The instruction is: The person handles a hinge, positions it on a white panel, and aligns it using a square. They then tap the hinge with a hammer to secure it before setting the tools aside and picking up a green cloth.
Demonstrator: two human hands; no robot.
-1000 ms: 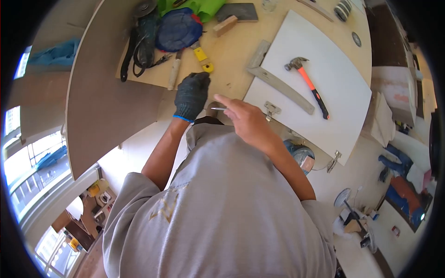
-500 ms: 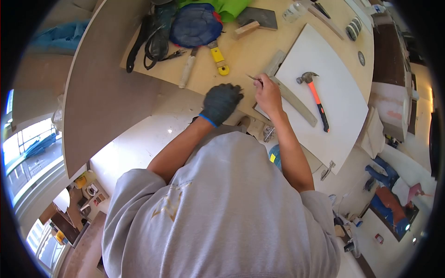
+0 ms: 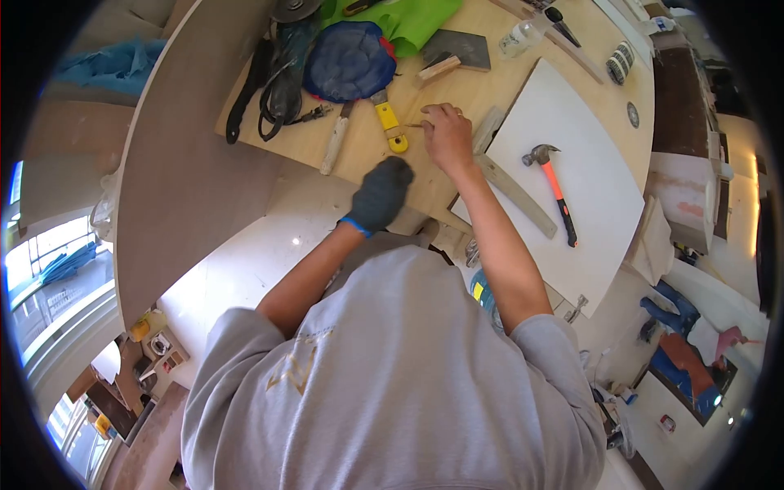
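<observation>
My left hand (image 3: 382,194), in a dark glove with a blue cuff, is closed over the front edge of the wooden worktop (image 3: 359,175). Its curled fingers hide whatever they may hold. My bare right hand (image 3: 448,139) pinches a thin pencil-like stick (image 3: 413,125) that points left. Just left of that stick lies a scraper with a yellow handle (image 3: 387,118). A flat metal try square (image 3: 516,194) lies to the right of my right hand, partly on a white panel (image 3: 584,139). On that panel rests a claw hammer (image 3: 556,193) with an orange and black handle.
A wooden-handled tool (image 3: 335,145), a corded power tool (image 3: 282,90), a blue round bundle (image 3: 349,61) and green cloth (image 3: 425,20) lie at the back left. A tall brown board (image 3: 188,155) stands left. A person (image 3: 686,327) is at far right.
My right hand has moved left and slightly up with the stick, toward the yellow-handled scraper. My left hand has drawn back left and toward my body, still closed.
</observation>
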